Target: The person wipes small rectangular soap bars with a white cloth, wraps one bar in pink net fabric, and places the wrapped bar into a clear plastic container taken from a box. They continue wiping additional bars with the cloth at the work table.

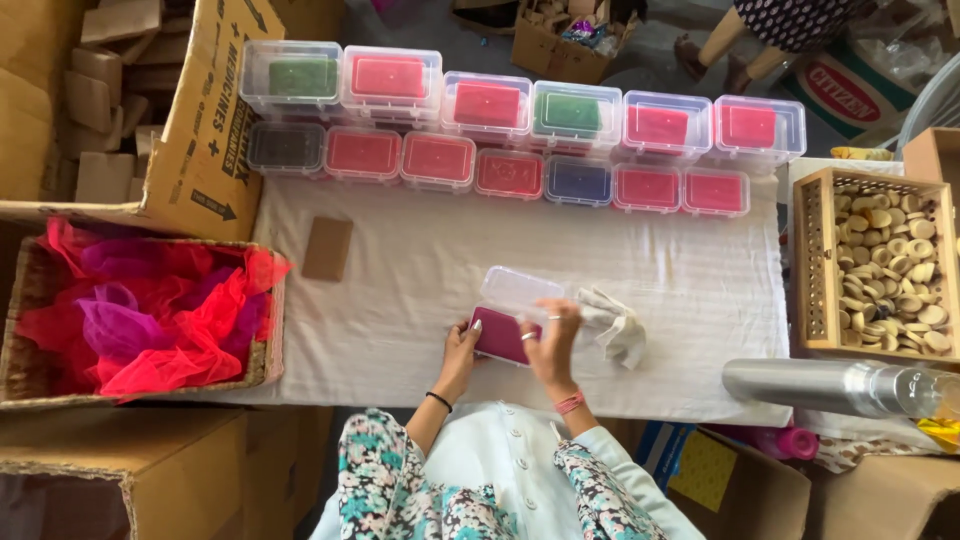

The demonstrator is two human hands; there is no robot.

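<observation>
The person sits at a desk (400, 330) covered with a white cloth. Near the front edge, in the middle, lies a small clear box (503, 322) with a dark pink thing inside. Its clear lid (515, 293) stands open, tipped back away from the person. The left hand (462, 345) touches the left end of the box, with its fingers (474, 327) curled against it. The right hand (553, 335) rests on the right side of the box, and its fingers (548, 312) are bent together, gripping the edge where the lid meets the box. Just beside the right hand lies a crumpled white cloth bag (615, 322).

Along the far edge of the desk stand two rows of shut clear boxes (520, 140), mostly pink, some green, blue and dark. A flat brown card (328, 248) lies on the left part of the cloth. A basket of bright pink and purple net (140, 315) sits to the left. A wooden crate of round wooden rings (885, 265) sits to the right, with a shiny metal tube (800, 385) near it.
</observation>
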